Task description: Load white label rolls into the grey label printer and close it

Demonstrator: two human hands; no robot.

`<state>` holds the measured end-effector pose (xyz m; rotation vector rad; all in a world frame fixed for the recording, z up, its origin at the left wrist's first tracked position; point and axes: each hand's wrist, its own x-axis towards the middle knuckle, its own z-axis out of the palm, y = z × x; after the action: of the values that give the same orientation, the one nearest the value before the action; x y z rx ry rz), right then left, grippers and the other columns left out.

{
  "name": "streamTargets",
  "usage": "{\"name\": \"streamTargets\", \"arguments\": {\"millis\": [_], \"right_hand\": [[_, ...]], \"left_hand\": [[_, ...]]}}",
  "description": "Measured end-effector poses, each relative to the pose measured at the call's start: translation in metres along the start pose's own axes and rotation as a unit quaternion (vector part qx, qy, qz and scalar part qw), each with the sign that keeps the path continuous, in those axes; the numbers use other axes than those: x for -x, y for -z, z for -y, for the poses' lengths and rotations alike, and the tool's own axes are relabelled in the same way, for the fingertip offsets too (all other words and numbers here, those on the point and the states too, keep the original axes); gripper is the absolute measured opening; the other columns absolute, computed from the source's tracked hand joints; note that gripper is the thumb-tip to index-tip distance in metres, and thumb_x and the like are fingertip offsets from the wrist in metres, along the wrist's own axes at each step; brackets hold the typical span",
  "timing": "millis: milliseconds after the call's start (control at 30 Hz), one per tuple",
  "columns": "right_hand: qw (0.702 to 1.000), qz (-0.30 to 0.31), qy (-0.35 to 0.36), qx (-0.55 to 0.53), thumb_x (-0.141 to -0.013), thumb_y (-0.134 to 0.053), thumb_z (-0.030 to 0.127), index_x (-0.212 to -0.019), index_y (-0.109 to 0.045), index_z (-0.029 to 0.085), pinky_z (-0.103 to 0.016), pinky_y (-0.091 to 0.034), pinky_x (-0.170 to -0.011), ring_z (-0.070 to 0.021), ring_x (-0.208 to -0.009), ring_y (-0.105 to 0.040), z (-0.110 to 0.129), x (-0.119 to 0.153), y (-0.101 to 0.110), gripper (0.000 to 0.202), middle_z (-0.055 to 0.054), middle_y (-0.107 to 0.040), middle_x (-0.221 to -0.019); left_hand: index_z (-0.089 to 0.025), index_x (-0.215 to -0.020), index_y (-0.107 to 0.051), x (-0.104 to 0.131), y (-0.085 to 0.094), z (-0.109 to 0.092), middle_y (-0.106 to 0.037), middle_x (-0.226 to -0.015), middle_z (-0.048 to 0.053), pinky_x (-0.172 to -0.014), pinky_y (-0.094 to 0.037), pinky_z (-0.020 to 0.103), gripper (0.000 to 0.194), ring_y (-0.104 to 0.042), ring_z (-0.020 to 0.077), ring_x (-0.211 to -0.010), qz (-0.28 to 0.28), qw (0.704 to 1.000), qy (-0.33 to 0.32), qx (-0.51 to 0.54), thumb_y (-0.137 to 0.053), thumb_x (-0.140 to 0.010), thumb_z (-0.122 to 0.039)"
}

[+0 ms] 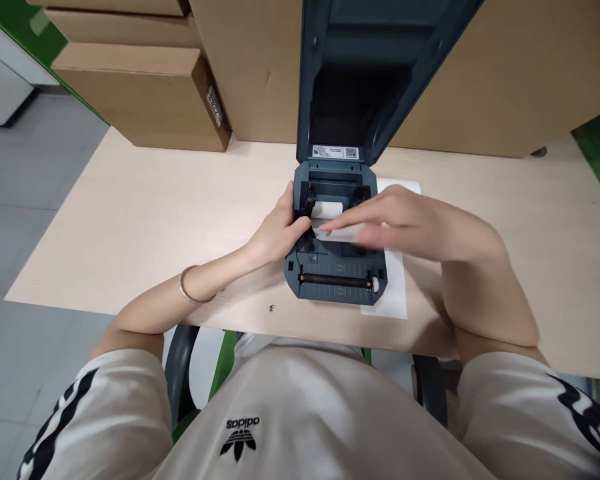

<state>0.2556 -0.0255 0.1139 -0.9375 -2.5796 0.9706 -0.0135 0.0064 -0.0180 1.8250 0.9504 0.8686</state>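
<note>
A dark grey label printer stands on the table with its lid raised. Inside it lies a white paper roll between two black holders, and a black roller runs across the front. My left hand is closed round the printer's left side, thumb over the edge beside the roll. From the right, my right hand reaches into the printer, fingers stretched across the roll's white paper and thumb against it. Motion smears this hand, and it hides the roll's right part.
A white sheet lies partly under the printer's right side. Cardboard boxes stand at the back left, and a large carton is behind the lid. A small dark scrap lies near the table's front edge.
</note>
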Motion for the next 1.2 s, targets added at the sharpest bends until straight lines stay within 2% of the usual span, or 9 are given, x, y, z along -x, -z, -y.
{"name": "streamTargets", "arguments": {"millis": [100, 200, 333, 433, 600, 667, 833, 967, 1200], "right_hand": [[0.987, 0.022, -0.010, 0.161, -0.109, -0.063, 0.026, -0.110, -0.087, 0.024, -0.029, -0.045, -0.066, -0.0178, -0.073, -0.073, 0.023, 0.014, -0.015, 0.024, -0.002, -0.087, -0.096], [0.956, 0.041, -0.019, 0.290, -0.099, -0.057, 0.003, -0.118, -0.085, 0.016, -0.032, -0.046, -0.064, -0.0197, -0.075, -0.076, 0.047, 0.019, -0.034, 0.036, -0.008, -0.088, -0.108], [0.918, 0.116, -0.029, 0.379, -0.086, -0.063, -0.009, -0.127, -0.083, 0.007, -0.034, -0.053, -0.063, -0.0229, -0.080, -0.081, 0.068, 0.015, -0.050, 0.048, -0.015, -0.089, -0.113], [0.904, 0.102, -0.001, 0.415, -0.087, -0.060, -0.012, -0.126, -0.085, 0.005, -0.032, -0.060, -0.067, -0.0234, -0.088, -0.084, 0.068, 0.017, -0.058, 0.049, -0.018, -0.088, -0.119], [0.874, -0.048, 0.107, 0.471, -0.096, -0.049, -0.009, -0.124, -0.086, 0.003, -0.033, -0.068, -0.093, -0.0252, -0.113, -0.086, 0.058, 0.038, -0.072, 0.048, -0.020, -0.087, -0.127], [0.867, -0.072, 0.124, 0.478, -0.098, -0.046, -0.008, -0.123, -0.086, 0.003, -0.032, -0.068, -0.097, -0.0243, -0.116, -0.086, 0.058, 0.046, -0.075, 0.049, -0.018, -0.088, -0.127], [0.883, -0.036, 0.120, 0.453, -0.098, -0.043, -0.010, -0.115, -0.088, 0.008, -0.028, -0.066, -0.079, -0.0187, -0.095, -0.086, 0.071, 0.054, -0.065, 0.051, -0.014, -0.090, -0.112], [0.884, -0.021, 0.141, 0.444, -0.096, -0.047, -0.010, -0.116, -0.089, 0.009, -0.030, -0.068, -0.079, -0.0213, -0.096, -0.088, 0.079, 0.056, -0.053, 0.051, -0.015, -0.090, -0.113], [0.895, 0.010, 0.152, 0.420, -0.097, -0.051, -0.009, -0.119, -0.092, 0.018, -0.029, -0.067, -0.063, -0.0188, -0.090, -0.088, 0.084, 0.064, -0.060, 0.054, -0.007, -0.091, -0.114]], "left_hand": [[-0.017, -0.179, -0.037, 0.000, -0.001, -0.002, -0.035, -0.194, 0.016, -0.154, -0.016, 0.058, 0.094, -0.027, 0.0393, -0.184, -0.001, 1.000, 0.005, -0.006, -0.066, -0.091, -0.034], [-0.014, -0.179, -0.036, -0.001, -0.002, -0.009, -0.040, -0.191, 0.017, -0.153, -0.018, 0.057, 0.095, -0.032, 0.0383, -0.182, 0.000, 1.000, -0.003, -0.009, -0.063, -0.090, -0.032], [-0.018, -0.176, -0.040, -0.002, -0.003, -0.014, -0.047, -0.188, 0.014, -0.152, -0.022, 0.058, 0.091, -0.035, 0.0386, -0.181, -0.005, 1.000, -0.005, -0.012, -0.063, -0.089, -0.031], [-0.019, -0.175, -0.042, -0.002, -0.003, -0.016, -0.049, -0.187, 0.015, -0.151, -0.024, 0.059, 0.091, -0.038, 0.0400, -0.179, -0.012, 1.000, 0.000, -0.011, -0.065, -0.087, -0.030], [-0.019, -0.166, -0.049, -0.004, -0.006, -0.018, -0.058, -0.177, 0.016, -0.147, -0.032, 0.060, 0.087, -0.047, 0.0430, -0.171, -0.012, 1.000, -0.003, 0.005, -0.071, -0.083, -0.031], [-0.021, -0.165, -0.049, -0.004, -0.007, -0.019, -0.060, -0.174, 0.015, -0.145, -0.035, 0.061, 0.086, -0.050, 0.0426, -0.169, -0.013, 1.000, -0.007, 0.013, -0.072, -0.083, -0.031], [-0.021, -0.170, -0.043, -0.004, -0.008, -0.021, -0.057, -0.177, 0.017, -0.145, -0.035, 0.060, 0.091, -0.048, 0.0418, -0.170, -0.006, 1.000, -0.016, 0.020, -0.070, -0.084, -0.032], [-0.017, -0.173, -0.039, -0.004, -0.008, -0.020, -0.052, -0.181, 0.019, -0.146, -0.034, 0.061, 0.095, -0.046, 0.0424, -0.172, -0.007, 1.000, -0.011, 0.016, -0.069, -0.084, -0.034], [-0.022, -0.173, -0.041, -0.003, -0.007, -0.017, -0.051, -0.184, 0.016, -0.149, -0.030, 0.059, 0.093, -0.041, 0.0413, -0.175, -0.007, 1.000, -0.007, 0.014, -0.071, -0.086, -0.036]]}}
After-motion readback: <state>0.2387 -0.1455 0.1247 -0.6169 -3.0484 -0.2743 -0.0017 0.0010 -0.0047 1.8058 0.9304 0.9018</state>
